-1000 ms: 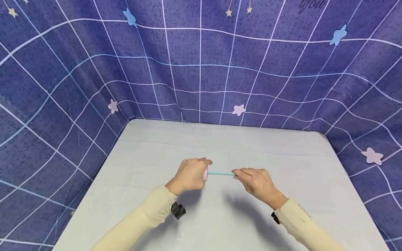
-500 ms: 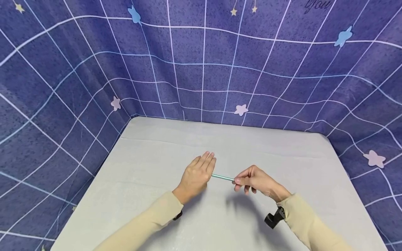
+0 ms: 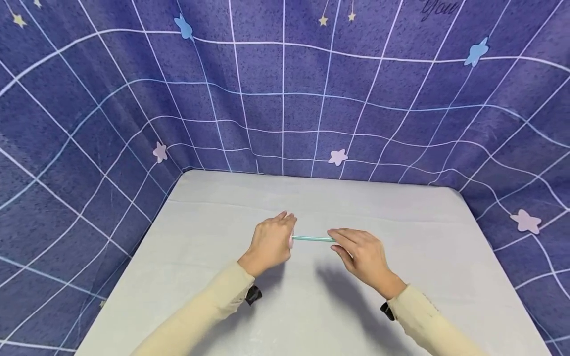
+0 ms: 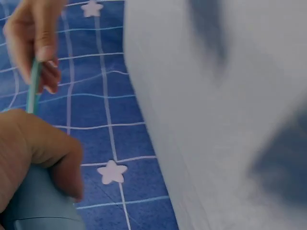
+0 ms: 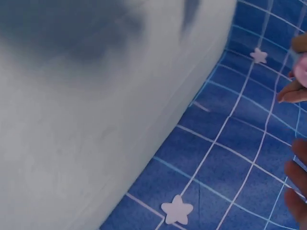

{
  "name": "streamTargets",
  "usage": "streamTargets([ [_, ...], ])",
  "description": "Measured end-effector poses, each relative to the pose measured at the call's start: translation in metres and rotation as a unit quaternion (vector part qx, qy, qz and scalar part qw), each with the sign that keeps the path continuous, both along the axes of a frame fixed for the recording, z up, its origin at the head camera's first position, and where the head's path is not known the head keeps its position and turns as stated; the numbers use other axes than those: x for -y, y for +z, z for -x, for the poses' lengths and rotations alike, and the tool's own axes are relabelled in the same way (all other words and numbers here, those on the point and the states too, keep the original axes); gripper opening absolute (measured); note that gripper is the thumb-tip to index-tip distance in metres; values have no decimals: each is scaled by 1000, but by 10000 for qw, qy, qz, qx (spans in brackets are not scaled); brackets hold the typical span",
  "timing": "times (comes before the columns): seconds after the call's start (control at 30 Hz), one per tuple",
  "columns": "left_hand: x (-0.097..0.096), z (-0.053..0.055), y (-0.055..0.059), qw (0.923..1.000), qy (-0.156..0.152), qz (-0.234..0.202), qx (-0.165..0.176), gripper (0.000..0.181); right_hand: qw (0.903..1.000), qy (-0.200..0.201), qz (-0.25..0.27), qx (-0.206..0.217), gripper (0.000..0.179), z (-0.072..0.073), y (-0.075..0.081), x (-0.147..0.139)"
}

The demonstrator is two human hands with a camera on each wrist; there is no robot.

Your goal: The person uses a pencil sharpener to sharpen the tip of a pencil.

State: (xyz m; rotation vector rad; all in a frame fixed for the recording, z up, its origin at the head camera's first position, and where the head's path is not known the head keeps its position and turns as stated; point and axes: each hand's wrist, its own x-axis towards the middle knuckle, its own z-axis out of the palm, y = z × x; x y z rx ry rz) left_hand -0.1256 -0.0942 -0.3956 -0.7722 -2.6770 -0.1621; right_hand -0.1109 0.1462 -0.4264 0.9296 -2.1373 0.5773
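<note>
1. Backdrop: purple-blue cloth curtain (image 3: 285, 89) with white grid lines and pastel star shapes, wrapping three sides of the scene.
2. Surface: pale grey cloth-covered table (image 3: 311, 306), faint crease line across its far part.
3. Left hand (image 3: 270, 241), cream sleeve, sits near table centre above the surface. Fingers curled round a small object; only a pale pink end (image 3: 291, 240) shows at the thumb side in the head view.
4. Left wrist view: the same hand (image 4: 38, 153) wraps a light blue rounded plastic body (image 4: 36, 208); whether this and the pink end are one object cannot be told. Grip is closed round it, no gap visible.
5. Thin teal straight rod (image 3: 313, 239), straw-like or pencil-like, runs roughly level between the two hands, above the table. Its left end meets the pink end at the left hand; its right end is at the right fingertips.
6. Right hand (image 3: 362, 255), cream sleeve, just right of the left one. Thumb and index fingertips pinch the rod's right end, a narrow pinch; the other fingers are loosely extended along the hand.
7. Left wrist view confirms it: right fingers (image 4: 33, 38) close on the upper part of the rod (image 4: 32, 86).
8. Right wrist view: blurred; only fingertips at the right edge, table and curtain. The pink bit (image 5: 302, 69) is just seen by the far fingers.
9. Black wrist-camera mounts (image 3: 253, 294) under both cuffs.
</note>
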Motion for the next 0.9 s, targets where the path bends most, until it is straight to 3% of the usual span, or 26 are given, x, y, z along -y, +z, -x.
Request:
streamTargets([
  [0.13, 0, 0, 10, 9954, -62, -341, 896, 35, 9954, -31, -33, -962, 30, 5, -2, 0],
  [0.23, -1, 0, 15, 9895, -198, -473, 1353, 41, 9894, 73, -65, -1447, 27, 7, -2, 0],
  [0.33, -3, -1, 15, 9864, -343, -579, 1503, 45, 9837, 130, -102, -1793, 25, 9, -1, -1],
  [0.43, -7, -1, 12, 9888, -340, -599, 1321, 43, 9820, 138, -49, -1881, 24, 9, 0, -1],
  [0.53, -8, -3, 4, 9968, -226, -416, 642, 39, 9904, 237, 57, -1357, 27, 8, -1, 0],
  [0.6, -8, -5, -2, 9998, -149, -83, -38, 37, 9987, 413, 196, -239, 19, 3, 1, 1],
  [0.63, -8, -7, -5, 9991, -138, 108, -379, 38, 9958, 583, 283, 643, 17, 1, 3, 1],
  [0.67, -7, -8, -8, 9966, -156, 269, -758, 39, 9811, 844, 395, 1699, 16, 0, 6, 0],
  [0.7, -6, -8, -12, 9920, -213, 382, -1183, 39, 9511, 1072, 562, 2842, 16, -1, 9, -1],
  [0.73, -6, -8, -15, 9854, -285, 481, -1611, 38, 9070, 1229, 777, 3953, 17, -1, 13, -2],
  [0.8, -6, -8, -22, 9667, -451, 578, -2451, 29, 7963, 1365, 1134, 5783, 20, 2, 20, -6],
  [0.83, -5, -7, -26, 9556, -521, 575, -2842, 27, 7444, 1383, 1225, 6417, 23, 5, 21, -8],
  [0.87, -5, -7, -29, 9441, -576, 529, -3202, 25, 7031, 1422, 1261, 6852, 24, 7, 22, -10],
  [0.9, -5, -7, -32, 9347, -596, 498, -3467, 25, 6776, 1443, 1259, 7101, 25, 8, 22, -11],
])
